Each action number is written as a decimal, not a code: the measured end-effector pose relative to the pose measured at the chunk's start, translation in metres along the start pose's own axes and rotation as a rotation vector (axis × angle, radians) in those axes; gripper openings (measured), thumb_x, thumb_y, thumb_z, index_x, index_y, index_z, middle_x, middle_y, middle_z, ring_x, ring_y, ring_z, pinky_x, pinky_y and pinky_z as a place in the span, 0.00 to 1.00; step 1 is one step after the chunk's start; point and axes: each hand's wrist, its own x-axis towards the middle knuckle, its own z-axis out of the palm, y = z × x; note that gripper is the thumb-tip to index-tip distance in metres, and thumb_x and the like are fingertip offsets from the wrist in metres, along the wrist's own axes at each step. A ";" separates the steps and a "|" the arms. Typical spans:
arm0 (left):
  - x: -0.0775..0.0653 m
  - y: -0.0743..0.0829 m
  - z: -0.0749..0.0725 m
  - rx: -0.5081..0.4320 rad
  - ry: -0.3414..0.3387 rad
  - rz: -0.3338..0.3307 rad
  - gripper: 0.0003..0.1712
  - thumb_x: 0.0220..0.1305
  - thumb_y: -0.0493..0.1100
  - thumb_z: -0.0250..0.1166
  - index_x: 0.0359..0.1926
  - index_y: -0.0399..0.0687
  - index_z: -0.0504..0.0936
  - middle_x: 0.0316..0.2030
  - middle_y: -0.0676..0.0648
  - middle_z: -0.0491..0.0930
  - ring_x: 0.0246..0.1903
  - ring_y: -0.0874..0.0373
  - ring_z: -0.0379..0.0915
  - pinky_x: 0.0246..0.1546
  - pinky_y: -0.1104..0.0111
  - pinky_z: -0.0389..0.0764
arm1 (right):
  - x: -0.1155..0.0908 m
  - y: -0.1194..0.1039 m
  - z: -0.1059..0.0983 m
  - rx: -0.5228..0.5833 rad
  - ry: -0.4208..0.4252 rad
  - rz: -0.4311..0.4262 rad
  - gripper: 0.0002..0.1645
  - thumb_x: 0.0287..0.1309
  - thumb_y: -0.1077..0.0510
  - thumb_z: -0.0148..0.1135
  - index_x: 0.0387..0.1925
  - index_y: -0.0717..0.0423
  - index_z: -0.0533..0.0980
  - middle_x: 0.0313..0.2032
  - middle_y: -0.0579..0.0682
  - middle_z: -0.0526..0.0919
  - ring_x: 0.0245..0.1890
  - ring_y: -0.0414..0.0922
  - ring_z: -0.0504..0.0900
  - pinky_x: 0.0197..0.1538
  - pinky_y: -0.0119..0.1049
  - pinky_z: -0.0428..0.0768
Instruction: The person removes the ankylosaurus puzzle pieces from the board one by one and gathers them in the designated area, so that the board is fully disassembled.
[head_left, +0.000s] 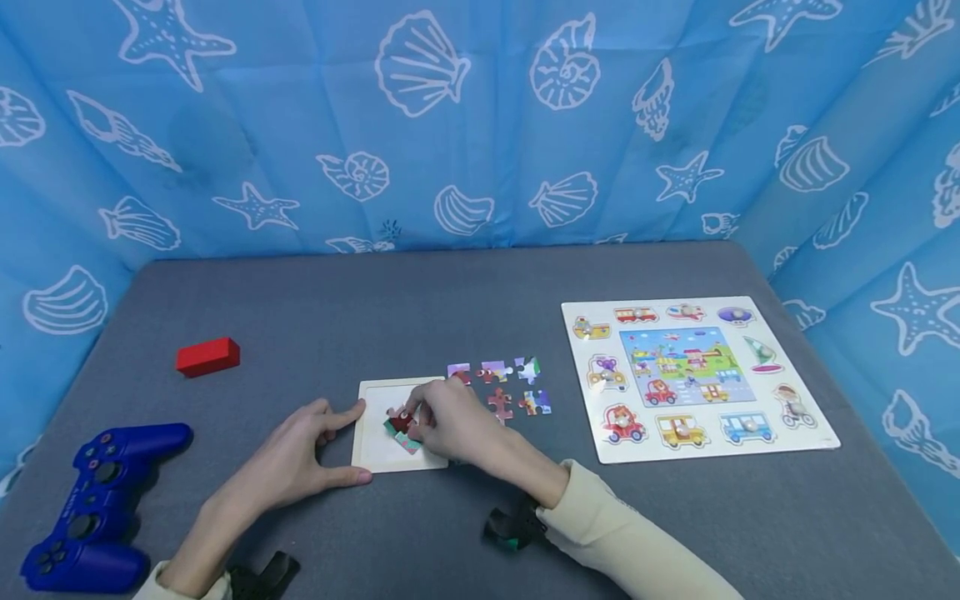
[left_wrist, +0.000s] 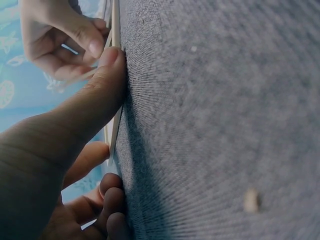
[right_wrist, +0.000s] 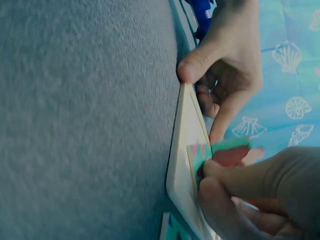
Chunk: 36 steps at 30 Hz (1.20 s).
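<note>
A small white wooden puzzle tray with a raised rim lies on the grey table. My left hand holds it at the left side, thumb at the near corner and index finger near the far one. My right hand pinches a puzzle piece in green and dark red over the tray; in the right wrist view it is tilted. A green and pink piece shows just beneath the right fingertips. Just right of the tray lie several loose jigsaw pieces, partly behind the right hand.
A white peg puzzle board with vehicle pictures lies at the right. On the left are a red block and a blue game controller. A blue shell-print curtain hangs behind the table.
</note>
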 end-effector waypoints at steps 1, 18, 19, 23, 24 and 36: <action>0.000 0.000 0.000 0.002 0.003 0.002 0.53 0.45 0.65 0.81 0.70 0.51 0.75 0.29 0.52 0.65 0.28 0.62 0.55 0.28 0.71 0.57 | 0.000 0.001 -0.001 0.021 0.000 -0.004 0.05 0.58 0.68 0.71 0.37 0.65 0.85 0.19 0.49 0.79 0.17 0.33 0.67 0.23 0.24 0.63; 0.001 -0.002 -0.001 0.002 -0.011 0.003 0.53 0.45 0.66 0.80 0.70 0.51 0.74 0.29 0.52 0.64 0.27 0.62 0.54 0.27 0.72 0.57 | 0.005 0.007 0.002 -0.102 -0.035 -0.137 0.10 0.71 0.61 0.61 0.48 0.58 0.84 0.34 0.52 0.85 0.23 0.35 0.69 0.28 0.24 0.65; 0.000 -0.002 -0.001 0.001 -0.007 0.009 0.53 0.45 0.66 0.80 0.70 0.51 0.74 0.29 0.52 0.65 0.27 0.62 0.54 0.27 0.72 0.57 | 0.005 0.007 0.003 -0.121 -0.029 -0.146 0.11 0.70 0.61 0.62 0.49 0.58 0.84 0.38 0.53 0.84 0.26 0.36 0.70 0.30 0.24 0.67; 0.000 -0.002 -0.001 -0.005 -0.002 0.019 0.53 0.45 0.65 0.81 0.70 0.50 0.75 0.29 0.52 0.64 0.27 0.62 0.54 0.27 0.72 0.57 | 0.006 0.008 0.002 -0.131 -0.052 -0.167 0.14 0.68 0.62 0.63 0.53 0.57 0.84 0.44 0.53 0.81 0.31 0.38 0.73 0.35 0.25 0.71; 0.000 -0.002 -0.001 -0.005 -0.002 0.018 0.53 0.45 0.65 0.81 0.70 0.50 0.75 0.29 0.52 0.64 0.27 0.62 0.54 0.27 0.72 0.57 | 0.007 0.008 0.002 -0.123 -0.065 -0.175 0.14 0.67 0.63 0.64 0.53 0.57 0.84 0.44 0.53 0.81 0.32 0.38 0.74 0.35 0.24 0.72; 0.000 -0.002 -0.001 -0.016 -0.005 0.026 0.52 0.46 0.66 0.80 0.70 0.50 0.75 0.29 0.52 0.64 0.28 0.62 0.54 0.27 0.72 0.56 | 0.010 0.006 0.001 0.015 -0.159 -0.204 0.13 0.62 0.69 0.63 0.46 0.58 0.85 0.42 0.51 0.87 0.23 0.29 0.72 0.30 0.20 0.71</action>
